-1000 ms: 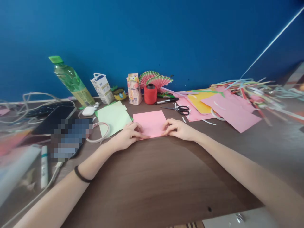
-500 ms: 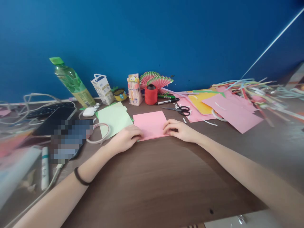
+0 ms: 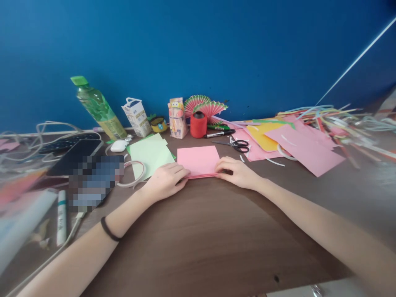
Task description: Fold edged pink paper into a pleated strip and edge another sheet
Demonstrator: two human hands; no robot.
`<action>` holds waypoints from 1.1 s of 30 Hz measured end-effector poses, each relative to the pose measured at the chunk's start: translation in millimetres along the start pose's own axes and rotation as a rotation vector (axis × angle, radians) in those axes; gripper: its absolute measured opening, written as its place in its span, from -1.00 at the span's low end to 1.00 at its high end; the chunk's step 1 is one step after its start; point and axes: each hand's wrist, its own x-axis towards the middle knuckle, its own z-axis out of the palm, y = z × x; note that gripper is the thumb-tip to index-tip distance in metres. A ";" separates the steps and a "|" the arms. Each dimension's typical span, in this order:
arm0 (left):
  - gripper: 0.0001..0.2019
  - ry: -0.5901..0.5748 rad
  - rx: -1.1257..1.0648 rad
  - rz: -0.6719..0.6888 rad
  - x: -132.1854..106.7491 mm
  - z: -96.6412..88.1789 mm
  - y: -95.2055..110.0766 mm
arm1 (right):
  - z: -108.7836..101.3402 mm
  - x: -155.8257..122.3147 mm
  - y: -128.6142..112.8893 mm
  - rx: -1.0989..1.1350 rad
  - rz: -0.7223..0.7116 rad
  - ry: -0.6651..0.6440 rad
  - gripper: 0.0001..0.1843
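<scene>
A pink sheet of paper (image 3: 198, 160) lies on the brown table in front of me, with folded layers showing along its near edge. My left hand (image 3: 169, 178) pinches the near left corner between thumb and fingers. At the near right corner my right hand (image 3: 235, 171) grips the same paper, fingers curled over the edge. Light green paper (image 3: 151, 154) lies to the left of my left hand, beside a roll of white tape (image 3: 142, 172). Black-handled scissors (image 3: 239, 146) rest beyond my right hand.
Along the blue wall stand a green bottle (image 3: 99, 109), a small carton (image 3: 136, 117), a patterned packet (image 3: 177, 118), a red thread spool (image 3: 198, 125) and pleated paper fans (image 3: 210, 109). Pink paper (image 3: 305, 149) and strips lie right. A phone (image 3: 95, 183) and a marker (image 3: 61, 218) lie left.
The pink paper's visible face has become shorter front to back, and stacked folds now show at its near edge. Both hands stay at its near corners. The view has shifted slightly.
</scene>
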 end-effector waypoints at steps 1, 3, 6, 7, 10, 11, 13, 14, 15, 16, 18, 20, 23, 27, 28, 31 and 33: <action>-0.77 0.022 0.034 -0.005 -0.1 1.6 -0.3 | 1.1 -0.1 0.5 -0.037 -0.020 0.012 -0.82; -0.76 0.060 0.063 -0.045 0.1 3.9 -0.7 | 2.8 0.2 0.8 -0.106 -0.047 0.034 -0.77; -0.78 0.097 -0.004 -0.125 1.7 2.6 -0.1 | 3.3 2.0 -1.2 -0.190 -0.035 0.093 -0.74; -0.79 0.099 -0.048 -0.145 2.5 0.2 0.3 | 2.4 3.2 -2.9 -0.211 -0.027 0.119 -0.75; -0.81 0.082 -0.203 -0.204 5.9 -13.1 1.2 | -4.3 7.8 -10.9 -0.214 -0.005 0.185 -0.76; -0.82 0.082 -0.254 -0.227 7.2 -19.3 1.3 | -7.8 9.5 -14.6 -0.188 -0.002 0.204 -0.77; -0.82 0.125 -0.321 -0.266 9.7 -32.9 1.9 | -15.9 12.8 -23.3 -0.127 -0.006 0.245 -0.79; -0.82 0.170 -0.332 -0.278 10.8 -39.7 2.7 | -20.1 14.1 -28.2 -0.111 -0.017 0.271 -0.81; -0.82 0.216 -0.333 -0.289 11.6 -46.1 4.1 | -24.1 15.0 -33.2 -0.109 -0.028 0.305 -0.82; -0.82 0.269 -0.318 -0.296 12.0 -51.9 6.1 | -27.8 15.5 -38.4 -0.128 -0.048 0.355 -0.83; -0.82 0.415 -0.233 -0.264 11.6 -61.0 11.8 | -33.8 14.7 -48.5 -0.197 -0.088 0.464 -0.85; -0.83 0.546 -0.102 -0.223 9.5 -66.9 19.1 | -38.4 12.0 -57.7 -0.312 -0.176 0.576 -0.86; -0.83 0.714 0.031 -0.171 5.5 -73.5 29.2 | -45.2 6.8 -70.2 -0.491 -0.292 0.658 -0.82; -0.84 0.703 -0.110 -0.257 5.7 -85.4 33.6 | -56.5 5.9 -82.9 -0.442 -0.269 0.658 -0.86; -0.84 0.636 -0.200 -0.302 7.1 -88.0 32.2 | -58.8 7.2 -83.7 -0.366 -0.215 0.620 -0.88; -0.81 0.325 -0.485 -0.437 12.6 -87.4 22.8 | -59.9 12.5 -76.0 -0.121 0.037 0.406 -0.88; -0.80 0.161 -0.568 -0.485 15.1 -76.8 13.7 | -54.1 15.9 -62.8 -0.026 0.197 0.248 -0.87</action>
